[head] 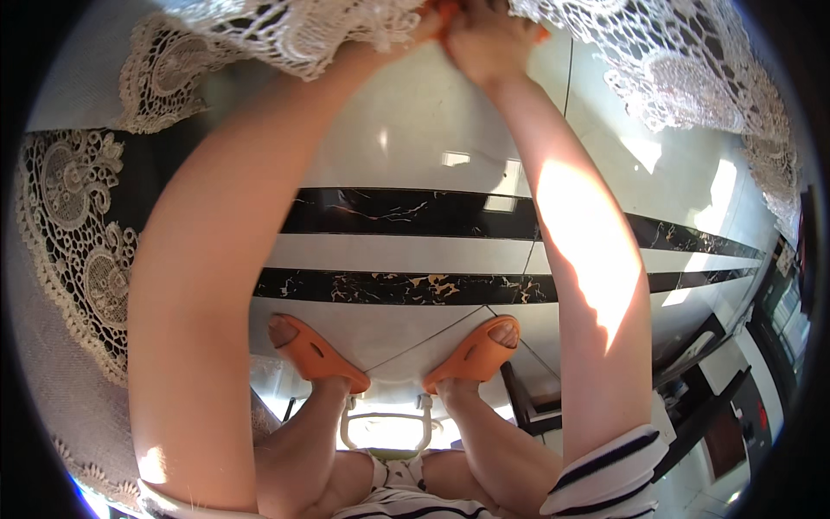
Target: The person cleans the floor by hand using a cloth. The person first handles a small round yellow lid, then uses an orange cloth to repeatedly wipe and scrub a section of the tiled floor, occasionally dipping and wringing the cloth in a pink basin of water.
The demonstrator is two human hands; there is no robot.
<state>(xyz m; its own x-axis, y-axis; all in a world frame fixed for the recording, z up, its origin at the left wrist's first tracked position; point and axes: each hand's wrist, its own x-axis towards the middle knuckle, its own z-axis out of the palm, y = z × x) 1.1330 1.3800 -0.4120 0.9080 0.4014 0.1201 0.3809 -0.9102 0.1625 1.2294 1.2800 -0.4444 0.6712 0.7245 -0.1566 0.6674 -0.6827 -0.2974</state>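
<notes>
At the top edge both my arms reach forward and my hands come close together. My right hand (487, 47) is bent over with its fingers cut off by the frame. Small bits of an orange object (543, 32) show on either side of it. Next to it, my left hand (428, 24) touches or holds part of the orange stuff, but lace covers much of it and its grip is unclear. White lace cloth (305, 32) hangs over my left wrist. Another lace edge (687, 84) hangs to the right of my right hand.
Below the hands lies a glossy pale tiled floor (415, 130) with black marble bands (415, 289). My feet in orange slippers (476, 350) stand apart, with a pale tubular frame (386, 418) between my legs. More lace-edged cloth (78, 259) lies at left. Dark furniture (707, 415) stands at right.
</notes>
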